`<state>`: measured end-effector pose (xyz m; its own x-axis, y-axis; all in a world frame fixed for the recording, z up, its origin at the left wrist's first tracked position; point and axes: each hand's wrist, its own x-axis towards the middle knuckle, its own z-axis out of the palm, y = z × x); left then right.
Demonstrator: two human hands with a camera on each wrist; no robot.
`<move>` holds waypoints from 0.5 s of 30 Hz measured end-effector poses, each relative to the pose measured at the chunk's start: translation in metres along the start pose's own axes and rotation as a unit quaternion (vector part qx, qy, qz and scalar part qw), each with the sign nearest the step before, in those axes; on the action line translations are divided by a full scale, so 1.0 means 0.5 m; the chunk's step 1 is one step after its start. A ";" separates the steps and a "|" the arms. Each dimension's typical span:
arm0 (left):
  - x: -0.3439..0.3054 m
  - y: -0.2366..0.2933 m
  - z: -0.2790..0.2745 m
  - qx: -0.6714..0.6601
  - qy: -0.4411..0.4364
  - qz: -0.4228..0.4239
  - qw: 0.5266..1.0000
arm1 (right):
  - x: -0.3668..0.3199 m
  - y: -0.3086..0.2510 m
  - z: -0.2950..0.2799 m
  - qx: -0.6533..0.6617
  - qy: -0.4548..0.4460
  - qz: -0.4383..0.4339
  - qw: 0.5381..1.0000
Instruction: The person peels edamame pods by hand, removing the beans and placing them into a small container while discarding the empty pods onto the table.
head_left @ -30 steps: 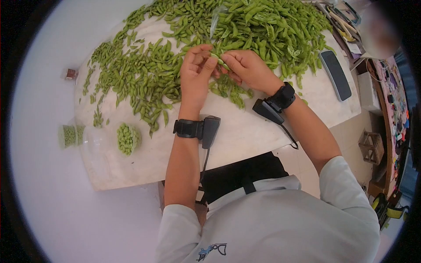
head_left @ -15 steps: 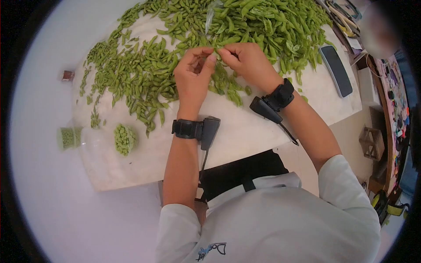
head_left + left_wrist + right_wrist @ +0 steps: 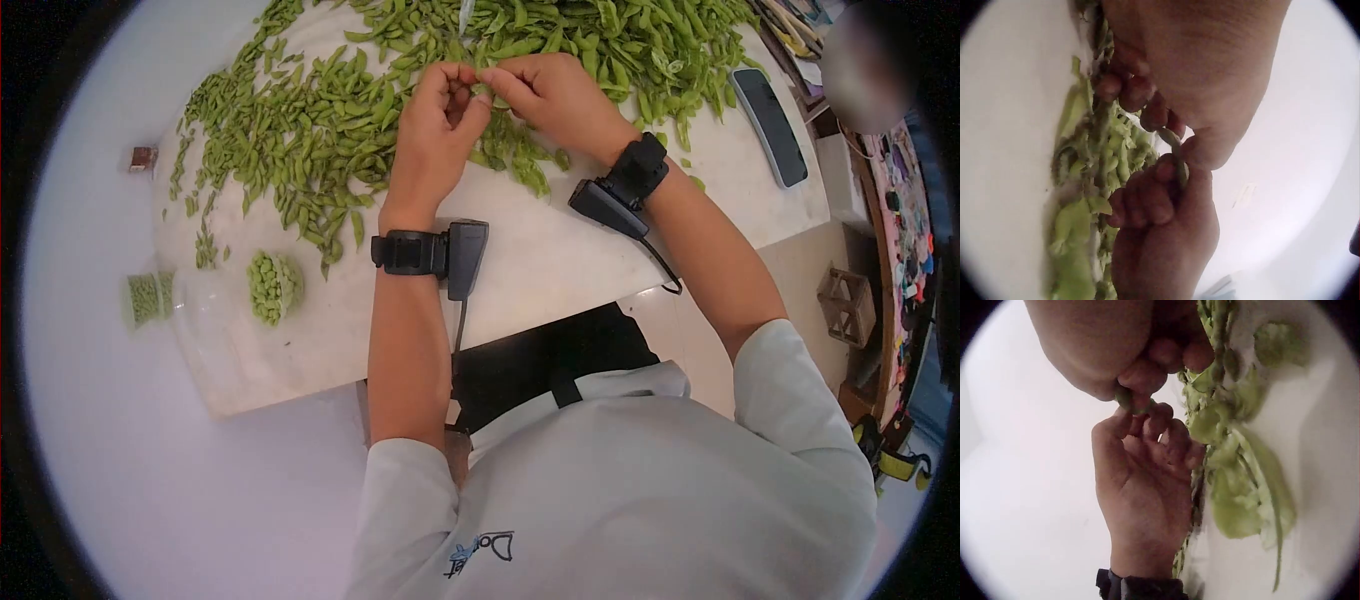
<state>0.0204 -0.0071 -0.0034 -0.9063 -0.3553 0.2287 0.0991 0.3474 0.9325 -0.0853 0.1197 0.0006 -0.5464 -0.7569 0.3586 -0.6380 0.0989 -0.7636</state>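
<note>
Thumb to thumb, both hands meet over the near edge of the heaped green bean pods (image 3: pixel 330 130). My left hand (image 3: pixel 432 135) pinches one end of a green bean pod (image 3: pixel 1177 153) between thumb and curled fingers. The other end of that pod is between the thumb and fingers of my right hand (image 3: pixel 565 105). In the right wrist view only a short green part of the pod (image 3: pixel 1124 397) shows between the fingertips. Split, flattened pod shells (image 3: pixel 1247 487) lie on the table below the right hand.
A cup of shelled beans (image 3: pixel 272 287) stands at the left on the white table (image 3: pixel 550 250), beside a clear tub (image 3: pixel 205 305) and a container of beans (image 3: pixel 148 298). A brighter green pile (image 3: pixel 650 50) lies at the back right, near a phone (image 3: pixel 770 125).
A second ago the pod showed plainly between the hands; now the fingertips largely cover it in the head view. The head view has tilted, so table and hands appear higher.
</note>
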 end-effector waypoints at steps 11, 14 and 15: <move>0.000 -0.022 0.003 0.028 0.053 0.030 0.998 | 0.003 -0.007 0.002 -0.019 -0.038 -0.005 0.999; 0.000 -0.012 0.009 -0.060 0.088 -0.018 0.994 | 0.004 -0.008 0.000 -0.009 -0.031 -0.021 0.999; -0.002 -0.009 0.009 -0.099 0.085 -0.036 0.991 | 0.001 -0.009 0.002 0.002 -0.026 -0.025 0.999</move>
<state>0.0189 -0.0044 -0.0093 -0.8338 -0.5195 0.1871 0.1304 0.1440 0.9809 -0.0821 0.1185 0.0038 -0.4853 -0.7934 0.3674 -0.6615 0.0583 -0.7477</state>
